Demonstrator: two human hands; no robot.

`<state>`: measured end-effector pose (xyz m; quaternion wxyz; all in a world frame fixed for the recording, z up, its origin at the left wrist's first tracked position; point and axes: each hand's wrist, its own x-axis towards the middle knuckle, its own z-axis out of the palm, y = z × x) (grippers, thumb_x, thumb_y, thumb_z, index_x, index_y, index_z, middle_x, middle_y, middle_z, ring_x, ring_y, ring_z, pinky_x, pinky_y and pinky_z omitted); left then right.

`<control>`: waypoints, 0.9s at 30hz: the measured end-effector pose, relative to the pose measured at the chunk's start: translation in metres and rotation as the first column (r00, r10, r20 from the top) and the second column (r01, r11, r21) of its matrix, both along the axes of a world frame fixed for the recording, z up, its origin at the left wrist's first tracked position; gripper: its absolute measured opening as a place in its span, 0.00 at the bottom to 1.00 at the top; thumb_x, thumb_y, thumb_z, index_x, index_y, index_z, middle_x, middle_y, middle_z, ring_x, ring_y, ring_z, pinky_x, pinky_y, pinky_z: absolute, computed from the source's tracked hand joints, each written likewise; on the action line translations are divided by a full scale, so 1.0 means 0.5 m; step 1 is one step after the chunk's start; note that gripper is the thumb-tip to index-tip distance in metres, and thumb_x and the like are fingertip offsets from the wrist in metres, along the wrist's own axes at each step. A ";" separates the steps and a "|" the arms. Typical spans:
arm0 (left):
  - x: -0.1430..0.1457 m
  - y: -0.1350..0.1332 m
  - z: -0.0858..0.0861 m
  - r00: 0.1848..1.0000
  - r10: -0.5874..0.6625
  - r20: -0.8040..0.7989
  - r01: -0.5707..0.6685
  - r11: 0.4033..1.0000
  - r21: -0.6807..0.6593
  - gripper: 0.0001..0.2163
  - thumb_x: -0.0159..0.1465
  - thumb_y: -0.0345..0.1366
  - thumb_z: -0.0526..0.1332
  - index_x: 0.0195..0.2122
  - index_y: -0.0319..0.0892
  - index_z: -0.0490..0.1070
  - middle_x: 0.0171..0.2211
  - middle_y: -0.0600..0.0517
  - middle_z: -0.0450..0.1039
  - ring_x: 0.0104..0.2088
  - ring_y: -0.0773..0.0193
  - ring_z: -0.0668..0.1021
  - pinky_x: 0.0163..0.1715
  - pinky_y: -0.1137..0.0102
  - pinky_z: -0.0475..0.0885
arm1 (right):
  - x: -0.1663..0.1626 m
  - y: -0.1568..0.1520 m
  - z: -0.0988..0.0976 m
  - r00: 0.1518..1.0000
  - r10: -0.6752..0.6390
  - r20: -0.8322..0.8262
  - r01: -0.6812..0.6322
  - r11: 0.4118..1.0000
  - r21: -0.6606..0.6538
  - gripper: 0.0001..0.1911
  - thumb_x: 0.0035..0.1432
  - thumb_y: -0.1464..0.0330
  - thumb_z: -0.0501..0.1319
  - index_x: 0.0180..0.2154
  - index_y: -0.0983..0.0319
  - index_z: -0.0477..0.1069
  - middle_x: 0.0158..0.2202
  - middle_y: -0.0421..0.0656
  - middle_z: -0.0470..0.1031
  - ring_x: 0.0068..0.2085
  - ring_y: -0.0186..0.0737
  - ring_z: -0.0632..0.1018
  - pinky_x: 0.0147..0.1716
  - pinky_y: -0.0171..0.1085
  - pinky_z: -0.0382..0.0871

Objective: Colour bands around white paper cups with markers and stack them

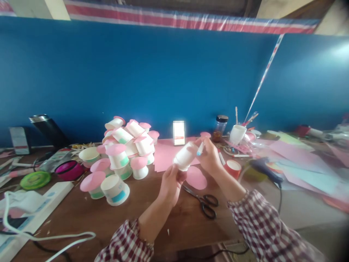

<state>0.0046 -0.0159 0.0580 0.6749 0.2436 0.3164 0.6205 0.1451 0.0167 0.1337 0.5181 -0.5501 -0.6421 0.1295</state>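
A white paper cup (184,156) lies tilted in my left hand (170,185), whose fingers are closed round its lower end. Close against the cup's upper end is my right hand (211,158), fingers bent round a white marker with a light-blue end (200,149). Whether the marker touches the cup, I cannot tell. Just below the hands lies a pink paper disc (196,178), and nearer to me a pair of black-handled scissors (203,202). Pink paper sheets (163,156) are spread behind the cup.
Left of the hands stands a heap of paper cups with pink discs (127,145). A power strip (35,218) with white cable is at the far left. A lit phone (179,133), a jar (220,129), a red cup (233,168) and a glue gun (263,167) stand or lie about.
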 end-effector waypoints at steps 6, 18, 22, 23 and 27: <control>-0.087 -0.022 -0.044 0.934 0.075 -0.349 -0.118 0.988 -0.104 0.09 0.61 0.38 0.58 0.35 0.35 0.68 0.26 0.51 0.70 0.26 0.70 0.75 0.32 0.72 0.74 | 0.034 0.015 0.011 0.998 -0.066 -0.014 0.067 0.997 0.046 0.17 0.48 0.57 0.63 0.36 0.60 0.66 0.39 0.46 0.73 0.31 0.39 0.73 0.29 0.36 0.65; -0.155 -0.033 -0.077 0.685 0.161 -0.710 -0.285 0.957 -0.057 0.17 0.59 0.32 0.59 0.49 0.39 0.61 0.24 0.52 0.73 0.22 0.64 0.78 0.24 0.66 0.76 | -0.018 -0.016 -0.056 0.983 0.185 0.005 -0.185 0.982 -0.041 0.16 0.50 0.56 0.62 0.32 0.59 0.61 0.27 0.39 0.70 0.25 0.37 0.70 0.24 0.35 0.65; -0.159 -0.039 -0.078 0.702 0.147 -0.697 -0.269 0.961 -0.068 0.19 0.59 0.32 0.58 0.51 0.38 0.62 0.27 0.50 0.74 0.25 0.63 0.79 0.27 0.65 0.77 | -0.034 -0.020 -0.065 0.971 0.241 -0.005 -0.241 0.970 -0.023 0.16 0.51 0.56 0.62 0.33 0.59 0.61 0.30 0.41 0.71 0.27 0.38 0.72 0.26 0.36 0.66; -0.159 -0.043 -0.079 0.712 0.151 -0.686 -0.267 0.961 -0.065 0.20 0.59 0.33 0.59 0.52 0.38 0.62 0.28 0.49 0.73 0.25 0.63 0.78 0.27 0.65 0.77 | -0.036 -0.021 -0.065 0.969 0.246 -0.010 -0.247 0.969 -0.028 0.16 0.51 0.56 0.62 0.33 0.59 0.61 0.30 0.42 0.71 0.28 0.39 0.72 0.26 0.36 0.66; -0.149 -0.080 -0.075 0.637 0.269 -0.722 -0.324 0.944 0.065 0.25 0.58 0.37 0.60 0.56 0.40 0.58 0.37 0.46 0.71 0.25 0.64 0.77 0.26 0.65 0.75 | -0.039 -0.021 -0.058 0.975 0.216 -0.060 -0.220 0.973 -0.073 0.15 0.51 0.56 0.62 0.32 0.59 0.62 0.30 0.42 0.72 0.28 0.39 0.72 0.26 0.37 0.66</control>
